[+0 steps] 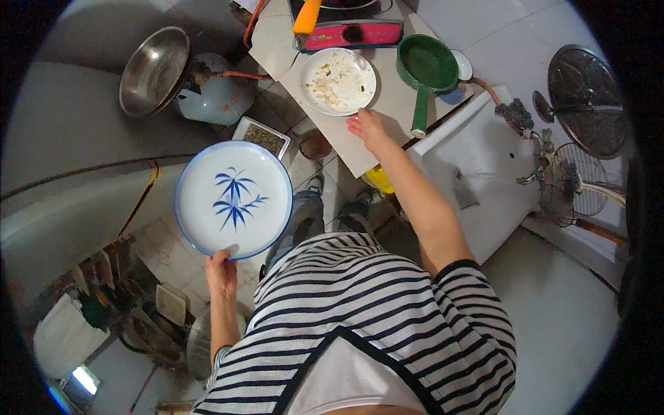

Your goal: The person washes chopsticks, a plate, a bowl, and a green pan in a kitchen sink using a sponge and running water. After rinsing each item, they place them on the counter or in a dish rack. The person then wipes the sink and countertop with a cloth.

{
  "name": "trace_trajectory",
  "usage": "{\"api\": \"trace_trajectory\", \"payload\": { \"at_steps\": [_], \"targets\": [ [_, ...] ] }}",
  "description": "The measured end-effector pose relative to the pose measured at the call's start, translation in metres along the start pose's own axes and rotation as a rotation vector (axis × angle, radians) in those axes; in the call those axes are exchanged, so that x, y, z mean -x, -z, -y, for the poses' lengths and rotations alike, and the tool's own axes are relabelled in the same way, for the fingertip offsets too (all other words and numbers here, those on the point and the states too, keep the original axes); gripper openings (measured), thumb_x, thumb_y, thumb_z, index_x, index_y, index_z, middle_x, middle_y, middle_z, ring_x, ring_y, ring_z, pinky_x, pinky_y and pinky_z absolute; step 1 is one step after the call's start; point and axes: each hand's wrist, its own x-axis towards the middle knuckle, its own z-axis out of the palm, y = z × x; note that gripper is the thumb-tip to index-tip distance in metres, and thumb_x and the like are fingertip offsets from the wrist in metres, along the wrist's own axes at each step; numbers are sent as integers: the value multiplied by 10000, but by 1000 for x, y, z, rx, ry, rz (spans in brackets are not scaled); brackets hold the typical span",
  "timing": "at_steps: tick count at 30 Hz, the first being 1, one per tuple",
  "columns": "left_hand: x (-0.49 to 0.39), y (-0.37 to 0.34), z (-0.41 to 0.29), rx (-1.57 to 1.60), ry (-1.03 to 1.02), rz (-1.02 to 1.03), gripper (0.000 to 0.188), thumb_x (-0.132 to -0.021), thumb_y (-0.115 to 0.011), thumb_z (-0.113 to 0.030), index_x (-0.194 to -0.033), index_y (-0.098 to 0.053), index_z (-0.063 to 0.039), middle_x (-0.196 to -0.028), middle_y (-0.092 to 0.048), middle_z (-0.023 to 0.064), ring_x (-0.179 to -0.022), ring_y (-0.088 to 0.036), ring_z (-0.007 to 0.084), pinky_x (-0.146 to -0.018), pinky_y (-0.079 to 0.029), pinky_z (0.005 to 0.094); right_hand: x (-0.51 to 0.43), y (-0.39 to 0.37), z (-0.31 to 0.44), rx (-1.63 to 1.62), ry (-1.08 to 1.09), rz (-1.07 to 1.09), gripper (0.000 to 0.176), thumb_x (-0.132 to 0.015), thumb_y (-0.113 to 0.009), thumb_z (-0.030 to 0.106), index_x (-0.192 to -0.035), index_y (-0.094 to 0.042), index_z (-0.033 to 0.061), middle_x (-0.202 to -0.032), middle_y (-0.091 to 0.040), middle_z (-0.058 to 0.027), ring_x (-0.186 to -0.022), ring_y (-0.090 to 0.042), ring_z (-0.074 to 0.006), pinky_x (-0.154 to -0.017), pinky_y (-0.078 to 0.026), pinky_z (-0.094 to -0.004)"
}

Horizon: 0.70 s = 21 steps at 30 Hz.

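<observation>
A large white plate with a blue rim and blue bamboo-leaf pattern [236, 199] is held out at the left by my left hand [223, 272]. My left thumb lies over its near rim, and the fingers are hidden beneath it. On the beige counter top [358, 148] is a smaller white plate with food scraps [338, 83]. My right hand [369, 129] is at that plate's near rim; whether it grips the plate cannot be made out. To the right of this plate lies a green plastic ladle [426, 65], its handle pointing towards me.
A red-fronted gas stove [353, 33] stands at the back, below an orange handle [307, 18]. A white sink [472, 150] is at right, near a hanging pan lid [586, 98]. Metal basins [155, 72] and a gas cylinder [220, 101] are at left.
</observation>
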Motion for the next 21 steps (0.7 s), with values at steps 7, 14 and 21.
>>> {"api": "trace_trajectory", "payload": {
  "at_steps": [7,14,21],
  "targets": [
    [-21,8,4,0,108,-32,460,-713,-604,35,-1153,-513,-61,-1084,-594,74,-956,-582,222,-802,-494,342,-23,-16,6,137,54,-146,316,-859,-418,41,-1153,-466,-64,-1075,-577,-200,-900,-622,-286,-809,-552,-388],
    [-72,-49,-3,4,166,226,434,-732,-614,16,-1147,-513,-63,-1090,-592,75,-969,-577,229,-813,-487,367,97,6,43,-105,140,-83,285,-878,-457,68,-1127,-509,-61,-1102,-591,-200,-963,-616,-291,-830,-527,-409],
    [-107,-154,30,-105,238,408,417,-765,-579,41,-1163,-503,-60,-1094,-588,79,-972,-579,247,-854,-487,451,223,119,72,-92,435,-317,328,-885,-474,92,-1170,-484,-71,-1106,-585,-181,-970,-617,-291,-835,-538,-414]
  ]
}}
